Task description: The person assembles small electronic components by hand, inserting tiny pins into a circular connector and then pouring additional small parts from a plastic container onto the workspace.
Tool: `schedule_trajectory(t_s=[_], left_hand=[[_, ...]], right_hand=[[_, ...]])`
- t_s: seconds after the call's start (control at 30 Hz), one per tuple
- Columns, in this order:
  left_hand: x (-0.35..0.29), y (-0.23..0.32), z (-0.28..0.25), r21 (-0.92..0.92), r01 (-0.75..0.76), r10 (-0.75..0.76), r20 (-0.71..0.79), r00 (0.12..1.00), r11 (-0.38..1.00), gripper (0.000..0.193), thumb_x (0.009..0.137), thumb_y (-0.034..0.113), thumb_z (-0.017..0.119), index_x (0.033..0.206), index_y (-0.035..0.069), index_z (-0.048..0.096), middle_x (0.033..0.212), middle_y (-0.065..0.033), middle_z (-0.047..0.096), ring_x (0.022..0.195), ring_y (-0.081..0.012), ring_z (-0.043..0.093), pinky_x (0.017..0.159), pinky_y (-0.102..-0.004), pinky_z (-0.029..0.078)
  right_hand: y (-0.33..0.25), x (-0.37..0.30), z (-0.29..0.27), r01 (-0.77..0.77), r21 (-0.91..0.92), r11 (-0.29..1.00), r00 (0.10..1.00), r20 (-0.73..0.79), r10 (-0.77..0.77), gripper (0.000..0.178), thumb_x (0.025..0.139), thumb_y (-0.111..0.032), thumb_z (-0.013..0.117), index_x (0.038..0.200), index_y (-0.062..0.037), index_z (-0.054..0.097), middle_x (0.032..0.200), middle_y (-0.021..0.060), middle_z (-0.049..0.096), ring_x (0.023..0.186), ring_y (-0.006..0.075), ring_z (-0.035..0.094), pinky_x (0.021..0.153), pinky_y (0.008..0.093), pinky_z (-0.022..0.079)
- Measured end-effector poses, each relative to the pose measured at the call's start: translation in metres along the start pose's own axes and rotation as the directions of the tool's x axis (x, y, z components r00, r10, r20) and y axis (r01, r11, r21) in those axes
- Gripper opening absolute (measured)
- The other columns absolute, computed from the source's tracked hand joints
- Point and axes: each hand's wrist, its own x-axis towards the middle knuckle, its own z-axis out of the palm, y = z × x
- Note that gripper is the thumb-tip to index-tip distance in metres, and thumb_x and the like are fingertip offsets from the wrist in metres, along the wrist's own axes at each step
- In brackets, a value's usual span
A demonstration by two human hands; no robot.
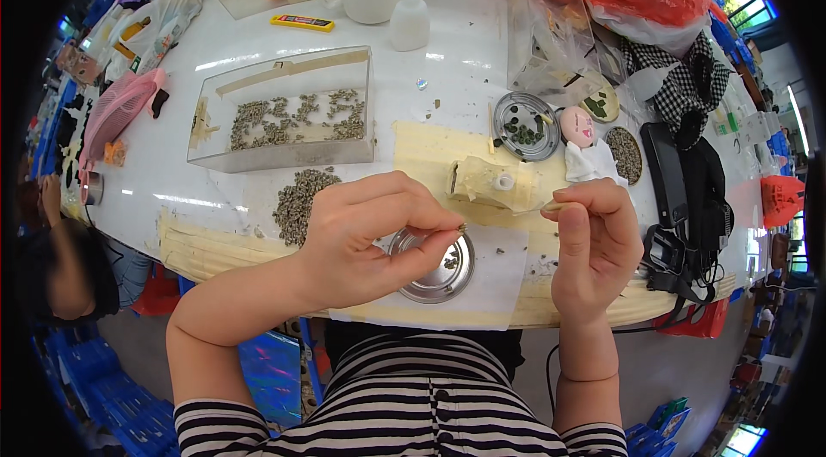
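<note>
While the white surface (469, 52) spreads beneath everything, the largest thing standing on it near the hands is a clear rectangular box (292, 154), up and left of them, with small grey-brown pieces strewn over its floor. Next in size come the left hand (370, 237), its thumb and forefinger pinched together at the tips, and the right hand (594, 250), its thumb and forefinger likewise closed. Below the left hand, and partly hidden by it, sits a round metal dish (443, 287) holding a few small pieces. A tape-wrapped block (473, 182) lies between the hands, farther back. A heap of grey-brown pieces (297, 203) rests in front of the box, just behind the left wrist. The right fingertips grip a slim pale item (551, 206), too small to identify, near the block's right end. Smallest is the tiny piece (462, 228) clamped in the left fingertips, above the dish's far edge.
</note>
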Motion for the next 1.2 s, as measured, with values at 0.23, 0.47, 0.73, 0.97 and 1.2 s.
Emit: schedule_trajectory(t_s=[0.23,0.47,0.73,0.97,1.2], left_hand=[[0.0008,0.0012,0.0005,0.001,-0.017,0.017,-0.009,1.0,1.0,0.017,0.071,-0.006,0.078,0.086,0.0,0.073,0.078,-0.009,0.07,0.067,-0.0153,0.067,0.06,-0.0239,0.053],[0.0004,0.0016,0.001,0.001,-0.018,0.018,-0.01,1.0,1.0,0.018,0.071,-0.006,0.078,0.087,0.001,0.074,0.078,-0.0084,0.069,0.067,-0.0152,0.067,0.059,-0.024,0.053],[-0.0004,0.0014,0.0009,-0.005,-0.005,0.005,0.009,1.0,1.0,0.018,0.071,-0.006,0.078,0.087,0.001,0.074,0.078,-0.0083,0.069,0.067,-0.0151,0.067,0.059,-0.0239,0.052],[-0.0001,0.0029,-0.0001,-0.008,0.005,-0.005,0.013,1.0,1.0,0.018,0.071,-0.006,0.078,0.087,0.001,0.074,0.078,-0.0083,0.069,0.067,-0.015,0.067,0.059,-0.0237,0.052],[-0.0006,0.0016,0.0006,-0.017,-0.007,0.007,-0.006,1.0,1.0,0.019,0.071,-0.006,0.078,0.088,0.0,0.073,0.08,-0.009,0.07,0.068,-0.0148,0.067,0.06,-0.0235,0.052]], right_hand=[[0.0005,-0.0041,0.0053,-0.046,0.05,0.998,0.998,0.055,0.043,0.008,0.09,-0.003,0.067,0.094,0.0029,0.064,0.087,0.0081,0.063,0.078,0.0137,0.057,0.074,0.0242,0.044],[0.002,-0.0041,0.0071,-0.019,0.038,0.999,0.997,0.073,0.017,0.007,0.089,-0.002,0.068,0.093,0.0028,0.064,0.085,0.0082,0.064,0.075,0.0141,0.057,0.071,0.0241,0.044],[0.0042,-0.004,0.0091,0.024,0.038,0.999,0.996,0.089,-0.027,0.006,0.088,-0.001,0.068,0.092,0.003,0.065,0.084,0.0083,0.065,0.071,0.0134,0.057,0.065,0.0235,0.044],[0.0041,-0.0033,0.0096,0.035,0.015,0.999,0.996,0.087,-0.036,0.006,0.088,0.0,0.068,0.091,0.0029,0.065,0.083,0.0081,0.065,0.07,0.0132,0.058,0.065,0.0237,0.044],[0.0049,-0.002,0.0089,0.046,0.004,0.999,0.996,0.081,-0.046,0.006,0.088,-0.001,0.068,0.091,0.0029,0.064,0.082,0.0079,0.064,0.07,0.0132,0.057,0.064,0.0233,0.044]])
